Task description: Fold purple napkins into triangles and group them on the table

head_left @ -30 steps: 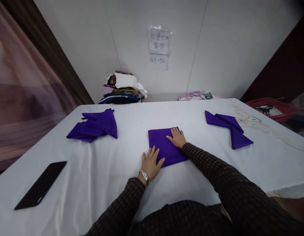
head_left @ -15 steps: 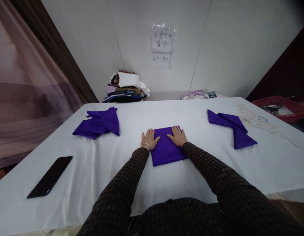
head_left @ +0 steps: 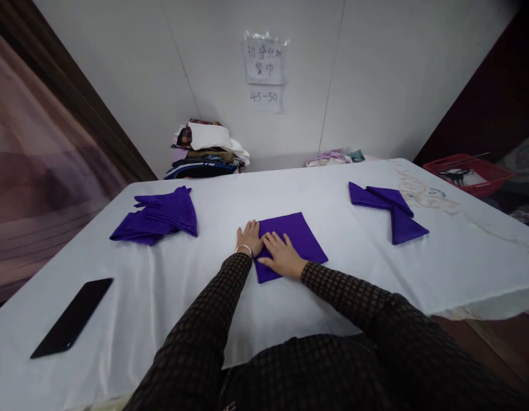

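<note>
A folded purple cloth [head_left: 305, 237] lies flat as a four-sided piece on the white-covered table [head_left: 196, 319]. On its left edge rests my left hand [head_left: 250, 238], palm down, with a bracelet at the wrist. My right hand [head_left: 284, 256] lies on the left half of the cloth, fingers spread, its fingertips close to my left hand. Neither hand grips anything. A loose pile of purple cloth [head_left: 164, 216] is at the left, and several folded purple pieces [head_left: 388, 205] lie at the right, partly overlapping.
A black phone-like slab [head_left: 73, 317] lies at the table's front left. Behind the far edge are a stack of folded clothes [head_left: 208, 149] and a smaller cloth heap [head_left: 332, 158]. A red basket [head_left: 489, 185] stands beyond the right edge. Paper signs [head_left: 265, 65] hang on the wall.
My right hand has slid left across the purple cloth, from its right edge to beside my left hand. My left hand stays at the left edge. The whole view has shifted slightly.
</note>
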`<state>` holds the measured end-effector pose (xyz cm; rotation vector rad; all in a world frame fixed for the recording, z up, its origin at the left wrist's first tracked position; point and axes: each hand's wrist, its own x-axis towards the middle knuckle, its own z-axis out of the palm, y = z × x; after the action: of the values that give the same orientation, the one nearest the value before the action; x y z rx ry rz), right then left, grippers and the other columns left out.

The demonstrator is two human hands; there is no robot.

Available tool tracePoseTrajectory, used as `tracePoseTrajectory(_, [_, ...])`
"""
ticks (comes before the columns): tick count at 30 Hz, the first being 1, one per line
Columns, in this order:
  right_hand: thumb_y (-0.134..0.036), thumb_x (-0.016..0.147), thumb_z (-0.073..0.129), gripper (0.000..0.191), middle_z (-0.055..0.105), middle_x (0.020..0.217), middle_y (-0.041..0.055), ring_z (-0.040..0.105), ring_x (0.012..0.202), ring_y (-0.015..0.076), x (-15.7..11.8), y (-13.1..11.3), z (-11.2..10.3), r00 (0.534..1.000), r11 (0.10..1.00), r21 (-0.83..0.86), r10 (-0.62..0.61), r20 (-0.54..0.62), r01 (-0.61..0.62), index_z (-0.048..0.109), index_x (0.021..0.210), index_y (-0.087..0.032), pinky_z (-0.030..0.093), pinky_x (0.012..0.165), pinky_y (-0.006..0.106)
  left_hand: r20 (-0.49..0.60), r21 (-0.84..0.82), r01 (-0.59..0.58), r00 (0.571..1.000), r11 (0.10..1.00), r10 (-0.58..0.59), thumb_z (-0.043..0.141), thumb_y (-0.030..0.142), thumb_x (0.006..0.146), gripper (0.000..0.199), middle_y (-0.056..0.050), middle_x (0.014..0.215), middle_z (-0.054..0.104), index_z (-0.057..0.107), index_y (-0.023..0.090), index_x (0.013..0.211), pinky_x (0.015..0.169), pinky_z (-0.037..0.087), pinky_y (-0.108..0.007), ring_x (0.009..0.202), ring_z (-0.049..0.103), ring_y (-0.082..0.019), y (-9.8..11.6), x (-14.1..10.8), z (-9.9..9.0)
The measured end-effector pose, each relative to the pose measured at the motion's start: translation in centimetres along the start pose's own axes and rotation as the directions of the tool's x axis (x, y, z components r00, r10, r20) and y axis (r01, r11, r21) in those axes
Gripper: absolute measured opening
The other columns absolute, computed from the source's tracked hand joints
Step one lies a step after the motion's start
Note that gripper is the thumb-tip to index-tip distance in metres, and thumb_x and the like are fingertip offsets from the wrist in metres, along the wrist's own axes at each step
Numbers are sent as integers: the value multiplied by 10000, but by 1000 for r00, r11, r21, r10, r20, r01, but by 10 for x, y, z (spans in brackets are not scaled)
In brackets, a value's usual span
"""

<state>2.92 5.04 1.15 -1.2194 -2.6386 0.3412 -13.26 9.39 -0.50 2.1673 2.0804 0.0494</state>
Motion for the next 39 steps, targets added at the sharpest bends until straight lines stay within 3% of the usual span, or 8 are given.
tracePoseTrajectory(7, [-631,898,237,744,253,1502,160,166,1393,291,-48,14,9,995,994,-50,92,-30,-94,345,1412,-103,74,1103,531,-26,-3,3,1000,1000,-3,173,565,900,702,-98,1533,192,252,128,1442,1119,100,-535,1413,126,-241,1,1,0])
tracePoseTrajectory(12, [-624,903,234,738,253,1501,163,173,1390,295,-60,24,9,993,990,-80,107,-57,-112,354,1407,-98,87,1099,533,8,-50,53,999,997,-53,189,580,899,708,-112,1540,148,242,134,1447,1107,138,-543,1413,123,-264,8,1,-13])
tracePoseTrajectory(14, [-619,902,249,730,253,1502,160,169,1391,293,-59,22,9,992,990,-77,111,-54,-115,348,1411,-106,89,1099,532,-43,-53,23,999,998,-26,198,570,904,695,-114,1543,133,243,140,1448,1104,152,-541,1414,113,-269,20,-12,-17])
tracePoseTrajectory(19, [-503,915,319,637,254,1504,148,164,1393,289,-58,20,8,992,991,-59,122,-38,-124,328,1421,-116,102,1092,545,-107,23,-246,963,969,247,264,515,914,618,-90,1529,210,303,176,1430,1121,103,-530,1412,135,-250,56,-72,-4])
tracePoseTrajectory(22, [-411,905,345,596,252,1505,144,168,1391,287,-59,20,8,993,992,-56,115,-36,-116,330,1421,-113,107,1090,548,-66,14,-221,973,975,221,277,520,911,629,-108,1512,257,309,160,1427,1118,139,-523,1404,174,-254,60,-92,11])
tracePoseTrajectory(28, [-387,905,341,578,236,1513,128,161,1396,273,-60,23,7,993,992,-45,115,-4,-115,330,1424,-135,107,1095,538,-52,11,-199,978,980,200,276,562,901,654,-98,1504,281,322,170,1422,1118,146,-516,1401,182,-258,54,-89,17])
tracePoseTrajectory(34, [-585,908,283,678,227,1517,120,151,1398,287,-86,57,-4,980,977,-80,201,3,-200,319,1432,-157,108,1091,547,-56,-9,-197,979,980,196,218,648,874,743,-102,1510,267,304,163,1430,1123,120,-510,1405,162,-259,56,-91,18])
tracePoseTrajectory(39, [-575,914,284,660,226,1517,109,156,1400,275,-118,89,-19,969,965,-91,247,20,-244,297,1440,-176,103,1091,559,-36,-49,-199,980,979,198,246,664,859,762,-111,1516,250,280,169,1439,1121,107,-510,1406,157,-264,55,-91,14])
